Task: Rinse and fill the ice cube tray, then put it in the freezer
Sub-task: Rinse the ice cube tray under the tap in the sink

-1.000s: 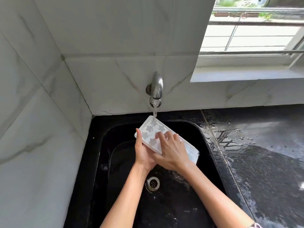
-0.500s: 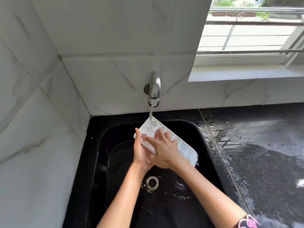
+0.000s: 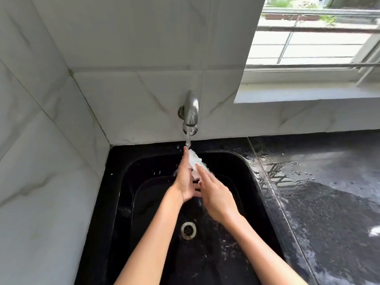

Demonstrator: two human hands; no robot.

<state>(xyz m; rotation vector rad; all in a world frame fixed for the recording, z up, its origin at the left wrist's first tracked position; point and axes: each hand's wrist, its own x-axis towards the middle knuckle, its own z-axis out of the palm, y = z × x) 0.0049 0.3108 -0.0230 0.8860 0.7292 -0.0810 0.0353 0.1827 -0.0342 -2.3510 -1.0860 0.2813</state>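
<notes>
From the head camera, white marble-patterned wall tiles (image 3: 127,48) meet in a corner at the left, and a window with horizontal metal bars (image 3: 308,46) opens at the upper right above a pale sill. Below them runs a glossy black stone bench (image 3: 329,182), wet and streaked with puddles near its left edge. Set into the bench is a deep black rectangular sink (image 3: 144,202) with a round metal drain (image 3: 188,230) in its floor and splashes scattered over the basin.

A curved chrome wall tap (image 3: 191,112) sticks out of the tiles above the sink's back edge, and a thin stream of water (image 3: 188,140) falls from its spout.

The white translucent plastic ice cube tray (image 3: 195,161) is held over the middle of the sink, directly under the stream, turned up on edge so that only a narrow strip of it shows between the two hands. Water breaks over its upper end.

The left hand (image 3: 186,177) is pressed flat along the tray's left side, fingers straight and pointing up toward the tap. The right hand (image 3: 216,194) clasps the tray from the right, fingers laid against its face, thumb toward the left palm. Both bare forearms reach in from the bottom edge of the view.
</notes>
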